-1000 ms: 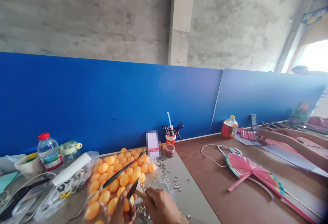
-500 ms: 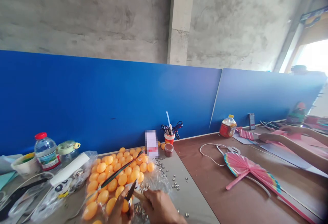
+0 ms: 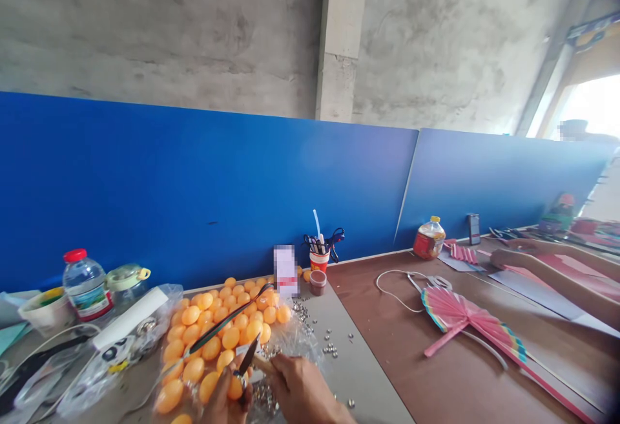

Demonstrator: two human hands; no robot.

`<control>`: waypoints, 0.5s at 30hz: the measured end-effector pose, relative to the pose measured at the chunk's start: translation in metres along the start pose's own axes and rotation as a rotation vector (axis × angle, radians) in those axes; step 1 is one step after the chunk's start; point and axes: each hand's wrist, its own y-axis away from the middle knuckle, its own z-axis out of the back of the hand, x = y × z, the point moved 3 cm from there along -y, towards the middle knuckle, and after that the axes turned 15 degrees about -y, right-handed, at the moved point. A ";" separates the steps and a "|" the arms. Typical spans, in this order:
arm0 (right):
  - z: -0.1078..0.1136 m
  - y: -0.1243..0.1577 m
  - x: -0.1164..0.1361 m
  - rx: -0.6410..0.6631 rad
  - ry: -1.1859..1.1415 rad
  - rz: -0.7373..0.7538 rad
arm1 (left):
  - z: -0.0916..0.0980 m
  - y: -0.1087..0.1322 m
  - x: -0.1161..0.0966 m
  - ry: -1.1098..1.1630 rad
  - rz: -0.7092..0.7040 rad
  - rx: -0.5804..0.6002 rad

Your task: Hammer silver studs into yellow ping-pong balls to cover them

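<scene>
Low in the view, my left hand (image 3: pixel 225 401) is closed around an orange ball (image 3: pixel 235 388) and a dark pointed blade (image 3: pixel 248 355) that slants up and right from its fingers. Just to the right, my right hand (image 3: pixel 305 390) is closed on a light wooden stick (image 3: pixel 264 364), whose end reaches toward the blade. Many orange balls (image 3: pixel 211 348) lie on clear plastic behind and left of my hands, with a dark strap (image 3: pixel 227 318) across them. Small silver metal pieces (image 3: pixel 330 349) are scattered on the grey surface to the right.
A red-capped bottle (image 3: pixel 88 287), a lidded jar (image 3: pixel 126 285) and plastic bags stand or lie at the left. A cup of pens (image 3: pixel 319 260) and small tub (image 3: pixel 318 283) stand behind. On the brown table (image 3: pixel 378 340) lies a pink fan (image 3: pixel 467 317); another person's arms (image 3: pixel 571 275) reach in.
The view has shifted slightly. My hands keep nearly the same hold and place. At the right, the other person's hands have moved a little over the pink sheets.
</scene>
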 end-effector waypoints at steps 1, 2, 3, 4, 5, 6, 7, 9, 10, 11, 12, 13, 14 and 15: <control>0.002 0.000 0.001 -0.010 -0.014 0.008 | -0.001 0.001 -0.001 0.012 0.012 -0.004; 0.004 0.000 0.003 -0.022 -0.035 0.019 | -0.001 0.002 -0.003 0.030 0.004 0.004; 0.005 0.001 0.005 -0.037 -0.062 0.034 | -0.002 0.002 -0.004 0.045 -0.005 0.017; 0.007 0.001 0.007 -0.056 -0.089 0.047 | -0.003 0.003 -0.006 0.058 -0.013 0.036; 0.008 0.002 0.009 -0.074 -0.112 0.058 | -0.003 0.004 -0.007 0.065 -0.015 0.060; 0.009 0.002 0.010 -0.081 -0.123 0.061 | -0.003 0.005 -0.008 0.068 -0.009 0.070; 0.008 0.002 0.010 -0.075 -0.122 0.056 | -0.003 0.005 -0.008 0.066 -0.006 0.078; 0.005 0.002 0.009 -0.032 -0.089 0.040 | -0.002 0.006 -0.008 0.054 -0.012 0.078; 0.003 0.002 0.009 -0.010 -0.072 0.036 | -0.001 0.005 -0.007 0.048 -0.020 0.068; 0.002 0.002 0.008 0.003 -0.064 0.036 | 0.000 0.004 -0.005 0.042 -0.030 0.055; 0.002 0.001 0.008 0.003 -0.068 0.037 | 0.001 0.003 -0.004 0.038 -0.047 0.050; 0.002 0.001 0.007 -0.009 -0.082 0.040 | 0.002 0.000 -0.002 0.039 -0.065 0.045; 0.003 0.001 0.007 -0.026 -0.103 0.040 | 0.004 -0.003 0.001 0.039 -0.079 0.045; 0.004 0.001 0.007 -0.041 -0.124 0.038 | 0.005 -0.006 0.003 0.039 -0.100 0.064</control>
